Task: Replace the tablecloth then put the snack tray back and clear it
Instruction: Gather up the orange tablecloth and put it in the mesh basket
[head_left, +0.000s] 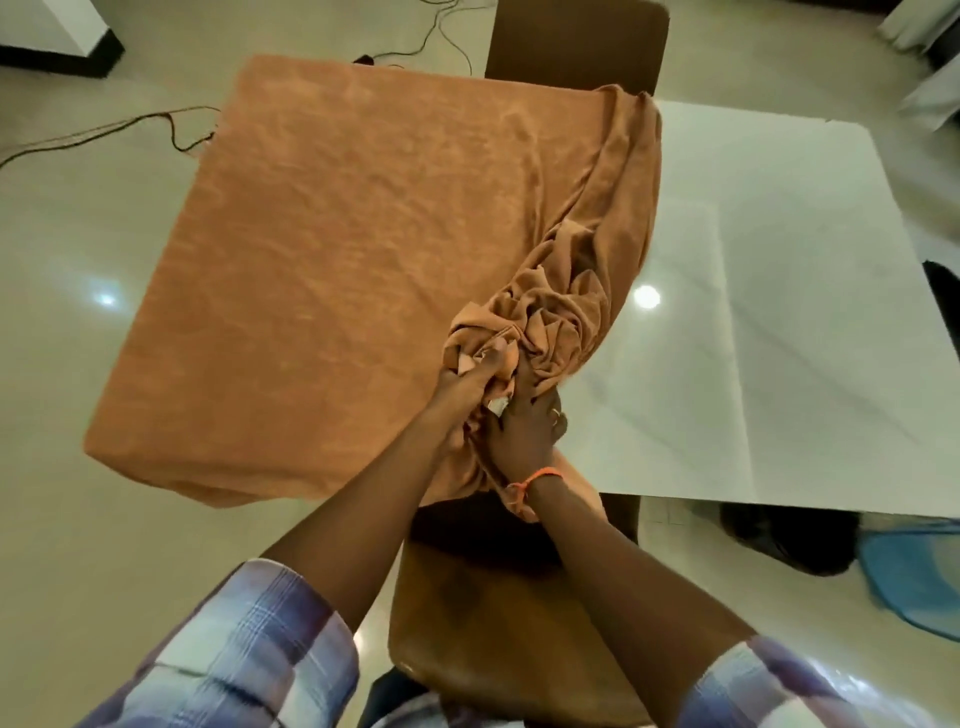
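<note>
The orange tablecloth (332, 270) covers the left part of the white table (769, 322); its left and near edges hang over the table's sides. Along the cloth's right edge the fabric is gathered into a thick bunch that runs from the far edge down toward the person, w/ the tightest crumple near the hands. The right part of the tabletop is bare, w/ a ceiling light reflected in it.

Both hands meet at the near end of the bunch. Left hand (462, 395) grips a wad of the cloth, fingers curled tight round it. Right hand (524, 431) sits just beside it, touching, fingers also curled into the fabric; a small white tag (498, 405) shows between the two hands. An orange wristband (540, 475) is on the right wrist. Both sleeves are blue-and-white plaid.

A brown chair (498, 639) stands below the arms at the near edge; another brown chair (576, 41) stands at the far side. Thin cables (130, 124) trail on the glossy floor, far left. Something blue (914, 571) lies on the floor at right, too blurred to identify.
</note>
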